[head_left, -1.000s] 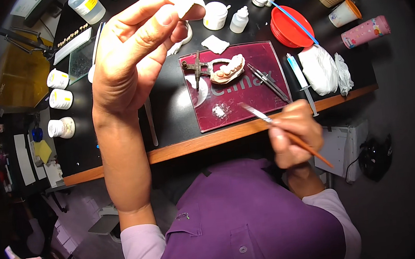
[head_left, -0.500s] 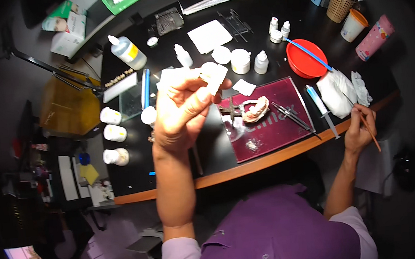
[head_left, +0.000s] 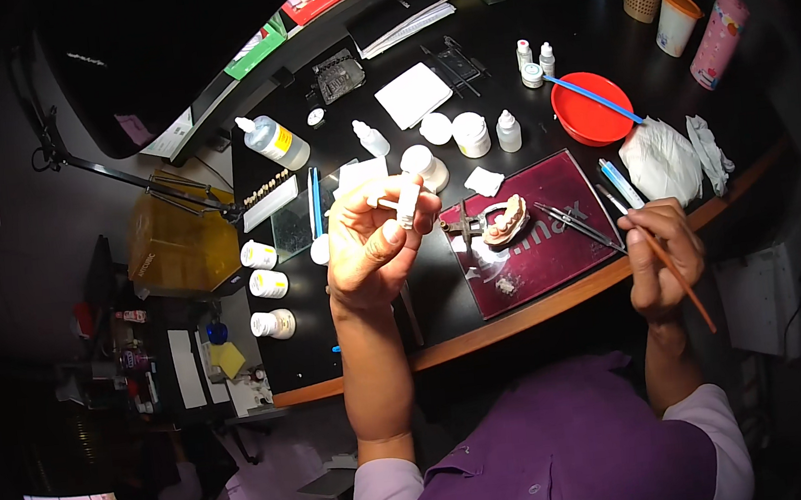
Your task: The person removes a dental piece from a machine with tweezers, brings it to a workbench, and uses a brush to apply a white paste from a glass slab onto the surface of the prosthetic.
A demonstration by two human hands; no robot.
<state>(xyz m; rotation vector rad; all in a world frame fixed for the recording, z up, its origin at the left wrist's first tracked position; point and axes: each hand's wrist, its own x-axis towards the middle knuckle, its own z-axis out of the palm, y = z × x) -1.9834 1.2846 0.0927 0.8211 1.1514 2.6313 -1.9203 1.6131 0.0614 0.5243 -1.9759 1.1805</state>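
Raised over the middle of the desk, my left hand [head_left: 367, 253] pinches a small white dental plaster piece [head_left: 409, 203] between thumb and fingers. My right hand [head_left: 664, 258] grips a thin brush [head_left: 683, 282] with a reddish-brown handle near the desk's front edge, its dark tip pointing up and left. Between the hands, a plaster dental model with teeth [head_left: 506, 225] sits on a metal articulator [head_left: 462, 227] on a maroon mat [head_left: 557, 269]. Dark tweezers [head_left: 584, 230] lie on that mat, and white crumbs [head_left: 506, 285] are scattered near its front.
Beside my right hand lie a blue-and-white syringe [head_left: 620, 183] and a wad of white tissue [head_left: 659, 163]. A red bowl [head_left: 593, 125] stands behind them with a blue stick across it. Several white jars [head_left: 269, 284] line the left; a large dropper bottle [head_left: 273, 143] stands farther back.
My right hand has moved left with the brush, its tip away from the tissue. The plaster piece in my left hand has turned narrow side on. The whole view has shifted.
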